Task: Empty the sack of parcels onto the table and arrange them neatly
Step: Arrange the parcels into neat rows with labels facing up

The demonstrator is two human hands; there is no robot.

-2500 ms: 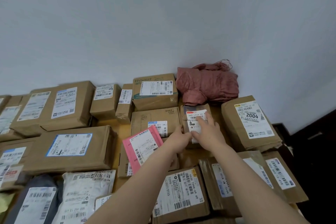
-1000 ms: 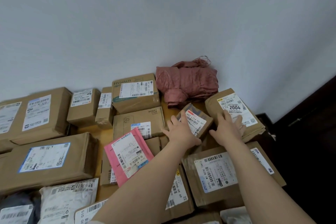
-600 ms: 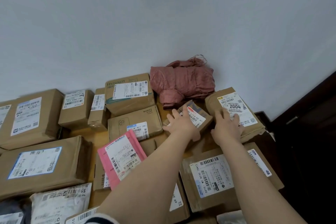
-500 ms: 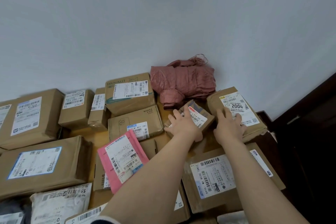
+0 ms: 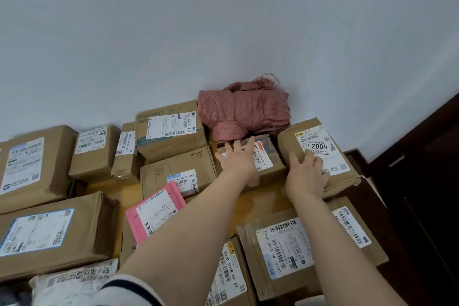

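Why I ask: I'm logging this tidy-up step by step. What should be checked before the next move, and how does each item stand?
1. Left hand flat on the small box: ok.
2. Right hand resting on the near corner of the 2004 parcel: ok.
3. Small box lined up between the Mobile Case box and the 2004 parcel: roughly square, ok.
4. Pink sack emptied: it is crumpled against the wall, but what is inside, cannot tell.
5. Pink parcel lying square: it is tilted across brown boxes, not ok.
6. 2004 parcel fully on the table: its right end sits at the edge, cannot tell.
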